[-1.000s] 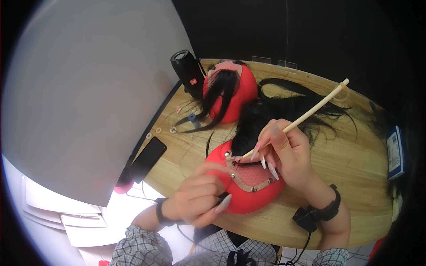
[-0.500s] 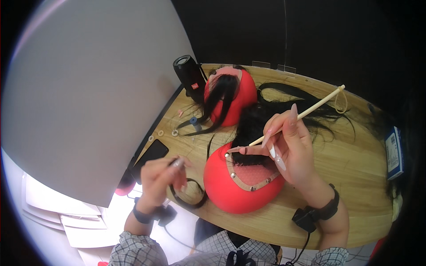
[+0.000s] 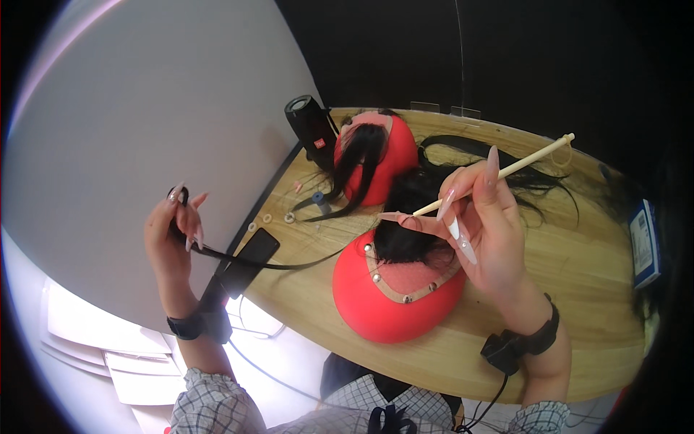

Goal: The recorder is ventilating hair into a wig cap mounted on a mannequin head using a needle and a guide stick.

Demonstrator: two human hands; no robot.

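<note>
My left hand [image 3: 171, 230] is raised at the left, its fingers pinched on a lock of black hair [image 3: 282, 267] that stretches right, sagging toward the nearer red ball. My right hand [image 3: 495, 224] grips a thin cream stick [image 3: 535, 157] between thumb and fingers, above that ball. The stick slants down to the left; its lower tip is beside my extended forefinger, and a thin loop hangs near the upper end. On the near red ball [image 3: 376, 315], a pink mesh patch [image 3: 412, 277] with a tan border is fixed by several round-headed pins. Black hair [image 3: 405, 242] covers the patch's far part.
Behind stands another red ball [image 3: 396, 155] with mesh and black hair, beside a black cylindrical speaker [image 3: 309, 130]. A phone [image 3: 251, 259], a blue spool [image 3: 319, 200] and small rings lie on the wooden table [image 3: 578, 289]. A blue-and-white box [image 3: 643, 242] is at the right edge.
My left hand has moved up and to the left, drawing the black lock out from a loose curl into a long line. My right hand has risen slightly with the stick.
</note>
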